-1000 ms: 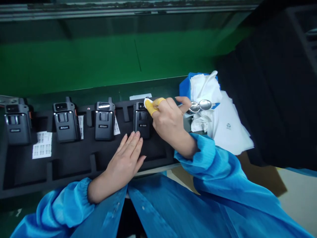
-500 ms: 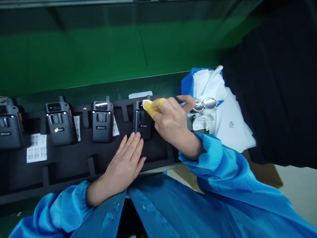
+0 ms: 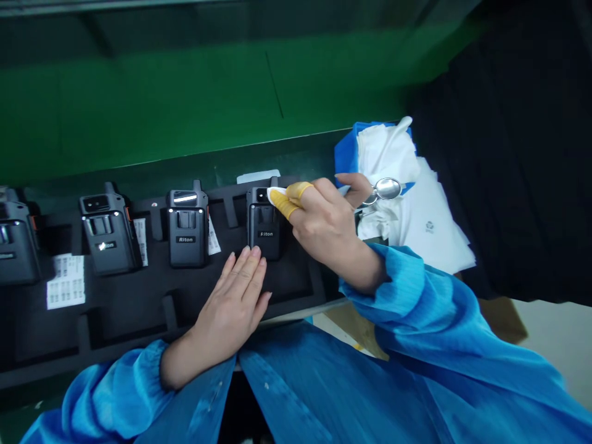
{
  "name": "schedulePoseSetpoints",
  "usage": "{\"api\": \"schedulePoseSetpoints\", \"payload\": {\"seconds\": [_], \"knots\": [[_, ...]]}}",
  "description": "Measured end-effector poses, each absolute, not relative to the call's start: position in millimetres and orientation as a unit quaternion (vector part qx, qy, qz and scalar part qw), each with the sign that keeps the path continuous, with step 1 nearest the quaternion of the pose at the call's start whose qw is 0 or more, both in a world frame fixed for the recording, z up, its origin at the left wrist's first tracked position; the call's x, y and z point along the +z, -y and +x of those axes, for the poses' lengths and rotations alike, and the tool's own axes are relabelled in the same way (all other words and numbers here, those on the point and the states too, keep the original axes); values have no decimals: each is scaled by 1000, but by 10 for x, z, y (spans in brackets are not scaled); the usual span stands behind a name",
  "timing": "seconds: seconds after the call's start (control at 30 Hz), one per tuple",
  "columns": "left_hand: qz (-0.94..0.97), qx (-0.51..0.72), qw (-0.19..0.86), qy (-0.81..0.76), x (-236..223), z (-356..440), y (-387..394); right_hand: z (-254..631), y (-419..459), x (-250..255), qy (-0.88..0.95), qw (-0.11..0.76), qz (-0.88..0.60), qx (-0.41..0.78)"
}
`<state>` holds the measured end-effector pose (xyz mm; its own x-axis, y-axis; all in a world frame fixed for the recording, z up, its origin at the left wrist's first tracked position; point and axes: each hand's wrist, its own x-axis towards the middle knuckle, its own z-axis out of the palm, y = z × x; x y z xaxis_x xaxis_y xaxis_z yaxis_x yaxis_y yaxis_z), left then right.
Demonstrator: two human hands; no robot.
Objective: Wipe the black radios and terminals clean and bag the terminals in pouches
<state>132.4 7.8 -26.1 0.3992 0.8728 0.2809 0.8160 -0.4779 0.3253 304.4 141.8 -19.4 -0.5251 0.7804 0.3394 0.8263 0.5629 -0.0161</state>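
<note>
The right hand (image 3: 328, 225) has slid down onto the 4th black Riton device (image 3: 263, 231), and there it is, yellow-cotted fingers (image 3: 283, 203) pinching a white wipe (image 3: 272, 195) against the top corner! The left hand (image 3: 234, 302) lies spread on the foam tray (image 3: 124, 336), fingertips at that device's base, which sits in the tray.

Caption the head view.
Right hand's yellow finger cots hold a white wipe to a black Riton device in a foam tray; left hand at its base.
</note>
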Motion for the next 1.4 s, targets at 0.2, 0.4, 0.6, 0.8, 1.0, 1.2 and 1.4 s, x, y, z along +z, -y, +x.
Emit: {"api": "schedulePoseSetpoints", "payload": {"seconds": [0.2,0.4,0.6,0.8,1.0,1.2,1.4], "knots": [[841,214,54,-494,-263,1316,-87,2976,-1489,-136,838,190,-504,-92],[839,216,56,-496,-267,1318,-96,2735,-1440,-129,867,173,-462,-72],[835,217,72,-501,-266,1326,-83,2864,-1391,-228,841,190,-492,-118],[831,230,92,-498,-312,1330,-77,2855,-1241,-302,827,199,-504,-152],[827,256,89,-493,-281,1321,-76,2996,-1182,-257,789,209,-565,-122],[832,256,81,-486,-255,1320,-22,2990,-879,-219,839,234,-481,-100],[836,239,56,-490,-284,1343,-32,2793,-796,-306,866,214,-430,-138]]}}
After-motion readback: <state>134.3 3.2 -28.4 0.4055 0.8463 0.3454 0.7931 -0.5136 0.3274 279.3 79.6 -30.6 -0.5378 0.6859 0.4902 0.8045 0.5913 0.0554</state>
